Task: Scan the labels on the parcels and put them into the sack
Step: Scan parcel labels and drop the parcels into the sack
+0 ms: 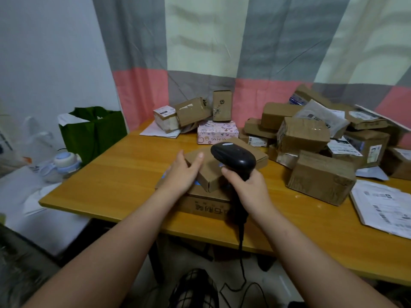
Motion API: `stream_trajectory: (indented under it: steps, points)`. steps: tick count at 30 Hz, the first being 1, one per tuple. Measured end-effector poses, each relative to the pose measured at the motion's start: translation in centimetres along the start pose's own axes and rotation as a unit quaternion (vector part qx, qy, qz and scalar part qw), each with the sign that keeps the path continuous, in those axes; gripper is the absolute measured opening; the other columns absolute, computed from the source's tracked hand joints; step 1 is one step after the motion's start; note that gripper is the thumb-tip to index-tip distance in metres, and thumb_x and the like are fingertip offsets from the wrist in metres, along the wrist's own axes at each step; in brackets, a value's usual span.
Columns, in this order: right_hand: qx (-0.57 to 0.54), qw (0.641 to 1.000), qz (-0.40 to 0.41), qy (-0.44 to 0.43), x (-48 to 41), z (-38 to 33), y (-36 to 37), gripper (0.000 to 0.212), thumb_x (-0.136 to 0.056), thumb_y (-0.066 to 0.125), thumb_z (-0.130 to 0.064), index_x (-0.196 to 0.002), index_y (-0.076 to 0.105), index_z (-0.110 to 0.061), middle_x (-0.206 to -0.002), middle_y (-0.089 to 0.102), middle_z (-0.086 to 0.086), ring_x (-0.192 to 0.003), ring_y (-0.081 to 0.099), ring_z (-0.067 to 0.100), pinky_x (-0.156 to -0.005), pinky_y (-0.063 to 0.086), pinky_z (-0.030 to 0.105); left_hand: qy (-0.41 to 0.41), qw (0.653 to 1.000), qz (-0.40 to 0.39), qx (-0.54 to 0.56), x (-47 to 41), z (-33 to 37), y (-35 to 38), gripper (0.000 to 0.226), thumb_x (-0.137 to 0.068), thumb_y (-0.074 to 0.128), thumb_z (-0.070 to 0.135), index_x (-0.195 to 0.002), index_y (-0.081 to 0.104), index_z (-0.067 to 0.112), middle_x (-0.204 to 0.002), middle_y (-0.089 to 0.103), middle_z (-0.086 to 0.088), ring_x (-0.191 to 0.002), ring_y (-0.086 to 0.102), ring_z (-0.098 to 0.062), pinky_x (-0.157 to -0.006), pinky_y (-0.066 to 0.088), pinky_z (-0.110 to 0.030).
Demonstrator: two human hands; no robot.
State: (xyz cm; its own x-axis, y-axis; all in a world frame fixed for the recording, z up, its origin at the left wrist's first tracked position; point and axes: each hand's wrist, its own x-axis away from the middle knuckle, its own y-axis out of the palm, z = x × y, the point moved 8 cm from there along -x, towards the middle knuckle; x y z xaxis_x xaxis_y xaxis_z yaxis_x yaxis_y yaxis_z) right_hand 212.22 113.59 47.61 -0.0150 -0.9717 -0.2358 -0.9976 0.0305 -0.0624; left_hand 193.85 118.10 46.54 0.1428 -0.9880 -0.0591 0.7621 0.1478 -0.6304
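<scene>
The left hand gripped a small flat cardboard box by its near-left corner, thumb over the top face and fingers curled round the edge. The right hand was closed round the handle of a black barcode scanner, whose head hung just above the far side of that box. The scanner's cable dropped past the worktop edge toward the floor. I could not make out any label on the box from where I stood.

The box lay on top of a larger brown carton with printed characters along its front. To my mind the scan would go best if the left hand tipped the box so its label squarely faced the scanner's window, and held it steady, with the scanner head a little way off rather than pressed close. The cable looked worth watching too, in case it dragged on the carton.

The worktop was orange-toned wood. A pink patterned box sat beyond the hands, and a loose heap of brown parcels crowded the right side, with a white mailer near the front edge. Off the left end stood a green bag, open at the top, which I took for the sack. A checked curtain of grey, cream and pink hung behind, beside a plain pale wall.
</scene>
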Motion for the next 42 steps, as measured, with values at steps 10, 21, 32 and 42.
stream_trajectory:
  steps: [10, 21, 32, 42]
  points:
    - [-0.066, 0.981, 0.107, 0.146, -1.7, 1.7, -9.3, 0.027, -0.08, 0.073, -0.035, -0.101, 0.066, -0.02, -0.09, 0.065, 0.001, -0.089, 0.062, 0.02, -0.072, 0.046, 0.031, 0.018, 0.999, -0.017, -0.026, -0.1, -0.1, 0.6, 0.066, -0.087, 0.057, 0.055, -0.143, 0.029, 0.035, -0.147, 0.039, 0.0, -0.135, 0.036, -0.028, -0.11, 0.026, -0.041]
    - [-0.101, 0.98, 0.147, 0.088, -0.8, 2.8, -9.4, 0.01, -0.082, 0.072, -0.022, -0.091, 0.068, -0.017, -0.063, 0.068, -0.013, -0.064, 0.065, 0.001, -0.063, 0.046, 0.021, 0.0, 0.999, -0.013, -0.036, 1.4, 0.4, 0.4, 0.069, -0.091, 0.05, 0.056, -0.143, 0.036, 0.014, -0.14, 0.049, -0.006, -0.127, 0.047, -0.025, -0.106, 0.037, -0.037]
    - [0.112, 0.99, 0.088, -0.004, 3.1, -0.7, -7.7, 0.019, -0.085, 0.069, -0.03, -0.071, 0.064, -0.018, -0.054, 0.063, 0.004, -0.051, 0.064, 0.022, -0.057, 0.055, 0.044, 0.089, 0.966, 0.055, 0.234, 0.4, 0.9, -0.4, 0.056, -0.086, 0.069, 0.012, -0.135, 0.044, 0.002, -0.101, 0.066, 0.002, -0.085, 0.064, -0.002, -0.07, 0.051, -0.012]
    - [0.223, 0.972, 0.074, -0.016, 5.4, 0.8, -5.8, 0.024, -0.08, 0.068, -0.04, -0.075, 0.062, -0.017, -0.053, 0.062, 0.005, -0.052, 0.065, 0.018, -0.058, 0.056, 0.048, 0.102, 0.967, 0.052, 0.229, 0.9, 0.8, -0.2, 0.06, -0.089, 0.066, 0.017, -0.141, 0.038, 0.009, -0.095, 0.063, 0.007, -0.079, 0.064, 0.003, -0.067, 0.053, -0.012]
